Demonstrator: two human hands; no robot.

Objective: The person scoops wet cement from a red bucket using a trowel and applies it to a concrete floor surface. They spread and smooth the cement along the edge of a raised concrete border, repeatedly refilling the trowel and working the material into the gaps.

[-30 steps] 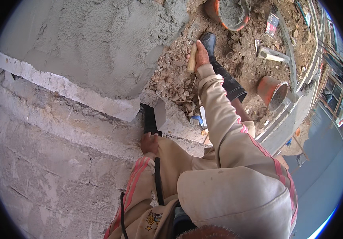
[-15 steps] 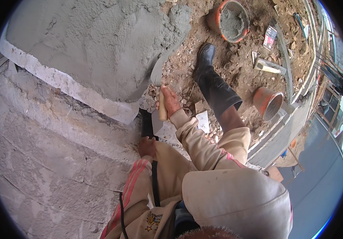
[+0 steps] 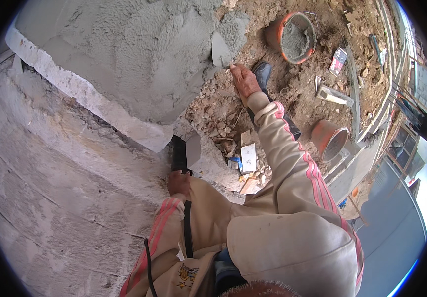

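Note:
My right hand [image 3: 245, 81] is closed on a trowel, and its fingers hide most of the handle. The metal trowel blade [image 3: 220, 51] lies against the wet mortar near the right end of the grey mortar layer [image 3: 139, 64]. That layer covers the top of a pale slab [image 3: 82, 96]. Lower down, my left hand [image 3: 179, 183] rests on my left knee just above a black boot [image 3: 179, 153], holding nothing, its fingers partly in view.
An orange-rimmed bucket of mortar [image 3: 296, 39] stands on rubble soil at upper right. Below it are a wooden-handled tool [image 3: 335, 95] and a second orange bucket [image 3: 330, 139]. My right boot [image 3: 262, 74] is beside my hand. A rough wall [image 3: 65, 198] fills the left.
My right hand has moved up and right with the trowel, away from the slab's near corner. The blade now sits farther along the mortar's right edge. My left hand stays on the knee.

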